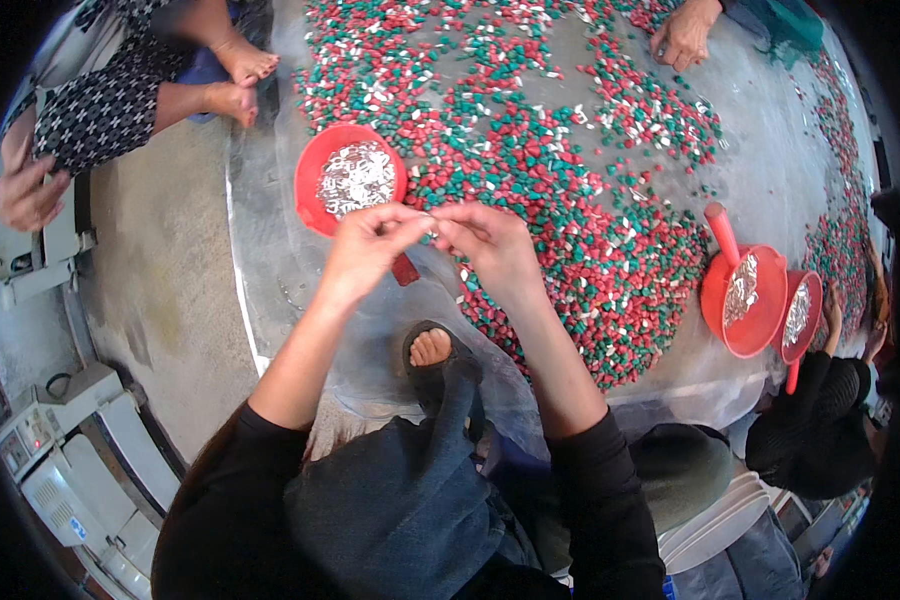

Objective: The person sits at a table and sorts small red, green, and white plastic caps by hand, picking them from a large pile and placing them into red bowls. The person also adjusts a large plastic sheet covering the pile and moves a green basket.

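Note:
My left hand (375, 245) and my right hand (494, 250) meet fingertip to fingertip in front of me. Both are closed in a pinch around a small silvery piece (433, 233), mostly hidden by the fingers. Just beyond my left hand rests a red plastic scoop (308, 196) with many silvery metal pieces (358, 178) in it. Its handle shows below my wrists. Past my right hand spreads a wide heap of small red, green and white pieces (610, 330) on a clear plastic sheet (360, 345).
Two more red scoops, one larger (712, 305) and one smaller (806, 350), hold silvery pieces at the right. Another person's hand (686, 38) reaches onto the sheet at the far side. Someone's bare feet (235, 85) are at the upper left. A pale machine (85, 490) stands lower left.

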`<state>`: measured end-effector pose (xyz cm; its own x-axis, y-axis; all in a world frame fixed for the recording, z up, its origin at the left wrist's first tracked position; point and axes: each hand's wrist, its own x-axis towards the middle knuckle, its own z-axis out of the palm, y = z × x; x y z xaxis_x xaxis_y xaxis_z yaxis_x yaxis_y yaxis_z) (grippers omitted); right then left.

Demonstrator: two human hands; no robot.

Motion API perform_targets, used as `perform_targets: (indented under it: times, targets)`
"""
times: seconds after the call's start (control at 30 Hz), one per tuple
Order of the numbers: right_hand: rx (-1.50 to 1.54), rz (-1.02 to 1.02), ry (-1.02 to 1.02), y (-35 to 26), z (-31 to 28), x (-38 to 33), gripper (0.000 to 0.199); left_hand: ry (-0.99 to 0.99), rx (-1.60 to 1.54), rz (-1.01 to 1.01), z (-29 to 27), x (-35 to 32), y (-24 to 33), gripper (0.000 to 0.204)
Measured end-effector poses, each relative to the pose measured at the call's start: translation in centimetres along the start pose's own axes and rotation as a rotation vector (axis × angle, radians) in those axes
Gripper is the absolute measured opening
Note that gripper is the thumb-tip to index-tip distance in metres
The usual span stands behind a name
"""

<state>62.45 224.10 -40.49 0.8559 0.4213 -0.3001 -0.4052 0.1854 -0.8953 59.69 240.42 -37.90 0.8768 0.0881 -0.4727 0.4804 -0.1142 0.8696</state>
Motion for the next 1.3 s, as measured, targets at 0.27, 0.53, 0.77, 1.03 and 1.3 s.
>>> perform_targets:
  times: [0.27,0.53,0.77,1.03,1.3]
  targets:
    - [-1.440,-0.001,0.314,2.1,-9.1,3.6,0.059,0.458,1.133,0.206,-3.9,1.4,1.7,0.037]
    - [-1.346,0.017,-0.115,2.9,-5.8,-4.5,0.046,0.017,0.798,0.497,5.8,8.2,2.0,0.020]
    - [-1.138,-0.085,0.577,0.3,-13.3,1.1,0.013,-0.158,1.029,0.658,11.7,12.4,-1.4,0.019]
    - [-1.632,0.217,0.343,0.4,-15.0,6.0,0.029,-0.120,1.105,0.593,11.1,13.6,-2.1,0.015]
    - [-1.695,0.054,0.309,0.9,-15.7,5.5,0.028,0.028,0.706,0.324,7.3,10.3,2.3,0.015]
